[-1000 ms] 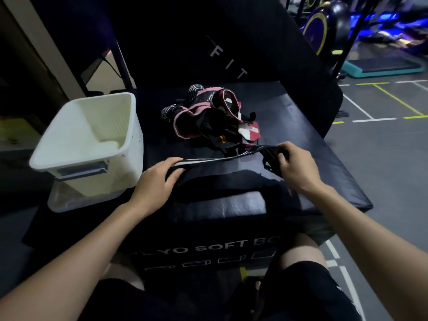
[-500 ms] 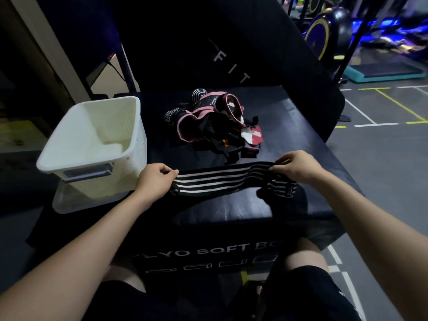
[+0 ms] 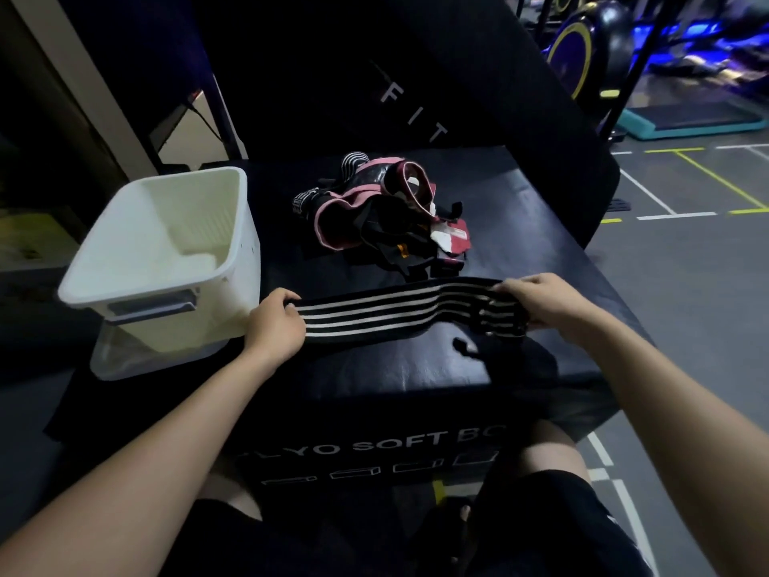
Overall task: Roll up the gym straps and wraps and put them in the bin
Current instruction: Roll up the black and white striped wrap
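Early: both hands, left hand [image 3: 276, 322] and right hand [image 3: 545, 299], pinch unrolled striped wrap [image 3: 395, 314]; pile [image 3: 383, 218] behind it waits, bin [image 3: 166, 260] empty.

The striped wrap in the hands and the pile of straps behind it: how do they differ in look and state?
The striped wrap is black with white stripes; the pile of straps shows pink, black and red. The striped wrap is stretched flat between the left hand and the right hand; the pile of straps lies tangled and untouched. Neither is rolled, and neither is in the white bin.
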